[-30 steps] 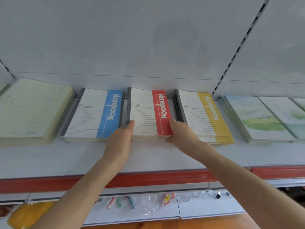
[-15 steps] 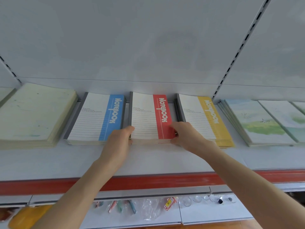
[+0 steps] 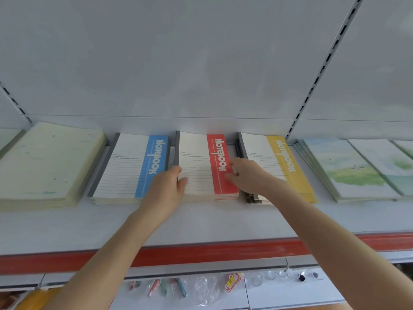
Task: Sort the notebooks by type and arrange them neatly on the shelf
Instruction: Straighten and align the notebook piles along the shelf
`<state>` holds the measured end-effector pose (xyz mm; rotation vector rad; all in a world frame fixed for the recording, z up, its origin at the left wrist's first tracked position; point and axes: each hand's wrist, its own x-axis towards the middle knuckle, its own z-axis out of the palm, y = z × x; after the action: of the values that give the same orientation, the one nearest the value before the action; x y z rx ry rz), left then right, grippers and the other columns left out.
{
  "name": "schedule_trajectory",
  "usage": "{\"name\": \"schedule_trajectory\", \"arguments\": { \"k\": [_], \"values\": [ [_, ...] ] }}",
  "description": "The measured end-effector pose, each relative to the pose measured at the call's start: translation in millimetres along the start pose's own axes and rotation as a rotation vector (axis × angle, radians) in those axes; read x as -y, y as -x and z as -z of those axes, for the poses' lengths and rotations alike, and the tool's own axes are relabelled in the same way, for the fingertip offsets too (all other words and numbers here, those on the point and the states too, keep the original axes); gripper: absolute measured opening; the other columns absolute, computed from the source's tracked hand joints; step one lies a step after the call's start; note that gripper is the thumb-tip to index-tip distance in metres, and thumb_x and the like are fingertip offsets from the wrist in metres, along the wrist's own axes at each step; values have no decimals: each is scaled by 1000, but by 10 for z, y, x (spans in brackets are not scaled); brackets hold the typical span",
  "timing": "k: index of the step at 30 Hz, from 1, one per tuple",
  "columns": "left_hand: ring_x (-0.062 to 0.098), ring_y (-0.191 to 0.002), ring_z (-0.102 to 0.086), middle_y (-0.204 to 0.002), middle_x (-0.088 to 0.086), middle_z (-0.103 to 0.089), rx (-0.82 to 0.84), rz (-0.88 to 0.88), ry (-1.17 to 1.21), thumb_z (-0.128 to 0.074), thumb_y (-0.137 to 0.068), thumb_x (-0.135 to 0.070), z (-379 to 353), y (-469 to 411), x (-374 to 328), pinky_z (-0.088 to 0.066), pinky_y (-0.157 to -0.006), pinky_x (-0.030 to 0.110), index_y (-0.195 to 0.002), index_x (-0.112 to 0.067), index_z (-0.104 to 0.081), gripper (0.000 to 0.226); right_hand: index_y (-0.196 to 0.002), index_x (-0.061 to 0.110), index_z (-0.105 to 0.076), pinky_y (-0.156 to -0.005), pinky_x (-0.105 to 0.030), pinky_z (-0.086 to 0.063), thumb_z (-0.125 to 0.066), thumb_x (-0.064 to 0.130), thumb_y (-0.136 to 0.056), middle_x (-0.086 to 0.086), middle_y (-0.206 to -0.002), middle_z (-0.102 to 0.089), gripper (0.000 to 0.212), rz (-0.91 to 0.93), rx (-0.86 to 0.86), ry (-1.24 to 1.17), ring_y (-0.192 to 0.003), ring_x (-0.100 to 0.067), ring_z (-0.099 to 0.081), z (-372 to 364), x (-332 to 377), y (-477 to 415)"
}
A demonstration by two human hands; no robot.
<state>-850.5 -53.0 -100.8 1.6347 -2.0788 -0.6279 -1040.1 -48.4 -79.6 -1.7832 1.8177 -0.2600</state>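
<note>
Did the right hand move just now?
Yes. The right hand slid slightly deeper, away from the shelf's red front strip. Its fingertips now reach the word printed on the red notebook stack.

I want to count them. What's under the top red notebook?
More red notebooks like it, stacked on the shelf; only their front edges show. Their covers are hidden, so I can't count them surely. The left hand and right hand grip them at the sides.

**Stationery shop.** White gondola shelf (image 3: 201,227) with slotted upright (image 3: 312,86) and red price rail (image 3: 201,253); stacks of identical notebooks (image 3: 125,171) above the rail, bagged pens (image 3: 181,287) with a price tag (image 3: 231,281) below it.
</note>
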Motion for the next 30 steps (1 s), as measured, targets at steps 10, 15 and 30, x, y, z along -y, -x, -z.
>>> {"name": "schedule_trajectory", "arguments": {
  "k": [10,15,30],
  "values": [
    [24,-111,-52,-129,12,-52,6,108,83,-44,-95,-7,-139,-302,21,-39,-86,23,-134,-5,-41,39,-114,3,-47,-74,-25,-43,-36,16,-99,-9,-112,-60,22,-101,-61,-66,-98,-24,-59,-123,15,-356],
    [26,-113,-52,-127,15,-53,28,71,42,-41,-97,-8,-121,-293,1,-40,-88,24,-135,-3,-39,39,-116,5,-48,-72,-24,-41,-38,16,-99,-8,-112,-60,22,-88,-56,-84,-87,-18,-54,-109,16,-319],
    [29,-112,-52,-120,18,-57,-44,-240,-11,-45,-96,-13,-320,-349,-628,-38,-92,32,-123,2,-51,32,-137,6,-41,-93,-27,-38,-44,22,-97,-10,-140,-46,43,-301,-386,-31,-123,-25,-47,549,-953,128]
  ]
}}
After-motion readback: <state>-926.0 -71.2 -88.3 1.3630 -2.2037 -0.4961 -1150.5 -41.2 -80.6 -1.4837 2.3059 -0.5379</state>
